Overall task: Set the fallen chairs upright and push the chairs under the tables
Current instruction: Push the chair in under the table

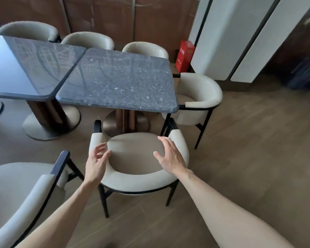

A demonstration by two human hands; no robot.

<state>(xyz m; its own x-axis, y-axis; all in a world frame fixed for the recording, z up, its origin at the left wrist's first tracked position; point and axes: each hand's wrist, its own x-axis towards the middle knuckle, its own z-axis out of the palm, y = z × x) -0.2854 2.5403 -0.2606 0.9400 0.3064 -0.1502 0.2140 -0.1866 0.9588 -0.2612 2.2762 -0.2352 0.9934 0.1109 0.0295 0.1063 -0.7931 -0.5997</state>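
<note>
Now the step in hand looks like pushing the near chair (138, 158) under the speckled counter (118, 79). It already stands upright on its four dark legs, facing that counter, its seat front just short of the counter's edge and in line with the round pedestal base (125, 122). To do it well, I would set both hands on the curved cream backrest, one on each side of its middle, and push evenly so the chair goes straight and does not swing (an uneven shove would likely turn an arm tip toward the pedestal or toward the side chair (199, 99) tucked in at the counter's right end). A low, steady push should keep the legs from catching on the wood floor (249, 149).

Both forearms reach forward and down from the bottom of the view. The left hand (97, 161) hovers over the left part of the backrest, palm turned inward, fingers loosely spread and slightly bent, holding nothing. The right hand (170, 156) is over the right side, palm down, fingers straight and spread wide, also empty; whether either is touching the chair I cannot tell.

Another cream chair (25, 190) stands near at lower left, apparently not yet pushed in. Three more sit along the far side of the two counters.
</note>
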